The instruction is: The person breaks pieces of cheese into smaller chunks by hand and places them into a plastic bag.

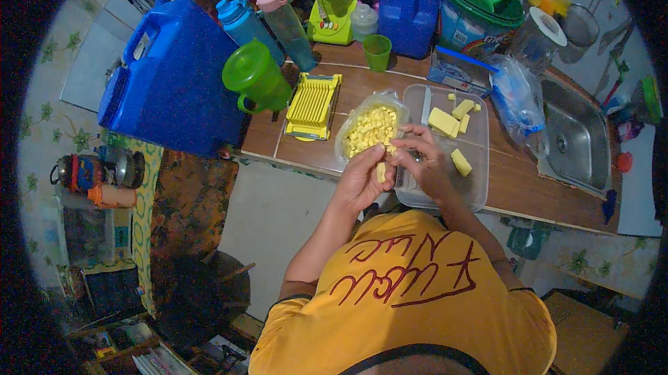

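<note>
**Spill and drop risk at the front edge, centre of frame**

Left of centre, your green pitcher (259, 76) stands close to the counter (515, 187) edge; a swinging left elbow could tip it. Just right of it, the yellow slicer (312, 107) lies flat, nobody touching it. Low risk, unless your left forearm drags it.

Centre: the yellow cubes (376, 128) are heaped in a clear, thin-walled holder (341, 142); bag or lined bowl, can't tell. It looks soft and full, so a wrist knock could slump the wall and shed cubes.

Your left hand (362, 179) is closed around a yellow stick (381, 172), its lower end poking out below the fingers. The stuff looks soft: squeeze hard and it likely smears or snaps.

Your right hand (424, 166) is bent in, fingertips meeting the left's. Can't tell if it pinches a bit of its own. Fingers crowd there, so small bits could slip between the two vessels.

Right of centre, the clear container (476, 184) holds loose yellow blocks (444, 122). Your right forearm crosses its front rim; lean on that and it could tilt or slide.
</note>
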The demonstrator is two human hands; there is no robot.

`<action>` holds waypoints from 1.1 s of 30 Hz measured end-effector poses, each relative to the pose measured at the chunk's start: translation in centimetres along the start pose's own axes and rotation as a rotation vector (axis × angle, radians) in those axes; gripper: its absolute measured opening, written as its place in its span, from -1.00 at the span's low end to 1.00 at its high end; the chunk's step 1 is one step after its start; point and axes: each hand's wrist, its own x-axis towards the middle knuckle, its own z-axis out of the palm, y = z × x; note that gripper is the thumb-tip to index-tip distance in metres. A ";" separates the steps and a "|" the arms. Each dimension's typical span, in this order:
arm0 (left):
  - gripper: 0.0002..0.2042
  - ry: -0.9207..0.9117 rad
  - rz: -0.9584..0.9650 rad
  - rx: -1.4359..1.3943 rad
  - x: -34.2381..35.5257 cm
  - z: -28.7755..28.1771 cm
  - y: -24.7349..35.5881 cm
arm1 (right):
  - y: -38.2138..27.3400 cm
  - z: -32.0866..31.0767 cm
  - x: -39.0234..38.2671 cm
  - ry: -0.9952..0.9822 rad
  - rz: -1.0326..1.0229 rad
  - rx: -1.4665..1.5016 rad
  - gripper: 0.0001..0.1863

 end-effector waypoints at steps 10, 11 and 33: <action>-0.83 -0.073 0.018 0.025 -0.2 -0.3 -0.2 | -0.3 -0.5 0.1 0.034 -0.278 -0.274 -0.81; -0.83 -0.073 0.020 0.025 -0.2 -0.3 -0.3 | -0.4 -0.4 0.0 0.024 -0.241 -0.251 -0.80; -0.80 -0.073 -0.150 -0.078 2.1 0.3 -1.8 | 0.3 -2.0 -0.4 0.119 -0.041 -0.014 -0.79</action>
